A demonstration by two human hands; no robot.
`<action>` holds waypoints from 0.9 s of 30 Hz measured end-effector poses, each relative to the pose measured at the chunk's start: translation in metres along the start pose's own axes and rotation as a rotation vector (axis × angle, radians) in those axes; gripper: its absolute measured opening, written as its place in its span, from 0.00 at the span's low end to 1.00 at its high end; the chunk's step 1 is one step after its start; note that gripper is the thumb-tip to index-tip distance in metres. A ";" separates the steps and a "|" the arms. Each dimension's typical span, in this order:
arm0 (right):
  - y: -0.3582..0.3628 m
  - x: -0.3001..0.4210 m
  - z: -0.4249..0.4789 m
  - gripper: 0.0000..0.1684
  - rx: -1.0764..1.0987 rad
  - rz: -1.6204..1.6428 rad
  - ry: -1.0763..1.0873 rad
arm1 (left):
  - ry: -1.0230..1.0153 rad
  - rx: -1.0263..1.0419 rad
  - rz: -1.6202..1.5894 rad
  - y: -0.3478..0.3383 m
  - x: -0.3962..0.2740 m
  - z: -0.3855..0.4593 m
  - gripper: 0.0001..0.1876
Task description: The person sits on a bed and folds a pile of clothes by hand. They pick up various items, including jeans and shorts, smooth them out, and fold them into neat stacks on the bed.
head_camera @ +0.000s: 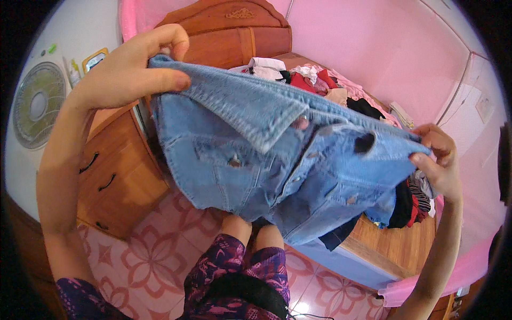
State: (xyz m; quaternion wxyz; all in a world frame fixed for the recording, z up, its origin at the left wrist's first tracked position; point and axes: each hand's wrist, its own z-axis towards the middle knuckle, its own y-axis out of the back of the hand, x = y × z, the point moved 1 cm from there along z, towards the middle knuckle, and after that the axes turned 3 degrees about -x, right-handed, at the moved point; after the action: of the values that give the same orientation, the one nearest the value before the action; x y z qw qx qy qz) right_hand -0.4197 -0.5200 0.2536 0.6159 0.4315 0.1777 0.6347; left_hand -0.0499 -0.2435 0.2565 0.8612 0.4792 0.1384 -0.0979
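Note:
A blue denim jacket (248,168) hangs stretched between my two hands in front of me, its pointed collar folded over and its front buttons showing. My left hand (140,68) pinches the upper left corner between thumb and fingers. At the lower right end, my right hand (438,158) grips the opposite corner. The upper edge slants down from left to right. Behind the jacket lies a heap of mixed clothes (304,78), partly hidden by the denim.
The heap covers a wooden bed with a carved headboard (224,32); bare bed slats (396,244) show at front right. To the left stand a wooden drawer cabinet (120,176) and a fan (39,104). Pink netting (452,280) hangs at the right. Patterned tiles (152,256) cover the floor.

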 end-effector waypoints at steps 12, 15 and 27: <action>-0.098 0.015 0.061 0.22 -0.076 0.013 -0.442 | 0.096 -0.280 -0.209 -0.097 0.028 0.071 0.27; -0.113 0.047 0.077 0.25 -0.097 0.242 -0.408 | -0.011 -0.333 -0.318 -0.118 -0.011 0.082 0.27; -0.114 0.096 0.073 0.25 -0.088 0.568 -0.211 | -0.134 -0.278 -0.556 -0.121 -0.054 0.057 0.39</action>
State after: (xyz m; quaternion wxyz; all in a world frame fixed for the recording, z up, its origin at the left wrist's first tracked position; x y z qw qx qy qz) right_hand -0.2796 -0.4322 0.2406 0.4470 0.5003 -0.0425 0.7403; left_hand -0.1292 -0.3530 0.2059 0.8660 0.2931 0.2190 -0.3409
